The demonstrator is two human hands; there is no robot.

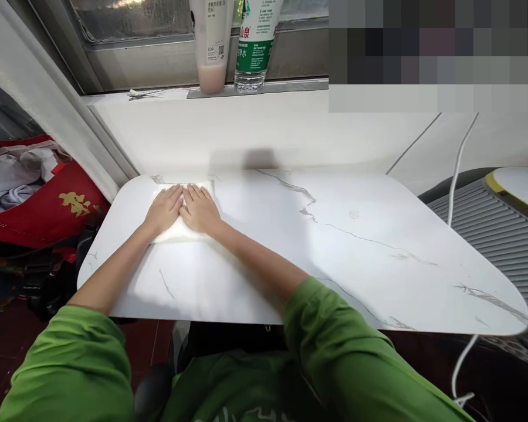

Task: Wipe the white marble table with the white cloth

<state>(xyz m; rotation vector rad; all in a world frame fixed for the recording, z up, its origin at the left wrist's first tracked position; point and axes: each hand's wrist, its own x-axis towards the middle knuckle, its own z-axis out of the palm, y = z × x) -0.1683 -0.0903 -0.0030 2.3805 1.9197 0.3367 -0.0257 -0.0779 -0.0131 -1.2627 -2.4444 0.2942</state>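
Note:
Both my hands lie flat, side by side, on a pale cream cloth or paper sheet (178, 235) at the left part of a white marble-patterned table (264, 258). My left hand (163, 210) covers the sheet's left half, fingers stretched out and pointing away from me. Touching it at the thumbs, my right hand (200, 210) rests palm down with its fingers extended. Much of the sheet is hidden under the two hands. Neither hand grips anything.
On the window ledge behind stand a cup with pink liquid (212, 76) and a water bottle (251, 64). A red bag (48, 205) with clothes is at the left. A white cable (455, 170) hangs at the right, near a grey ribbed surface (501, 234).

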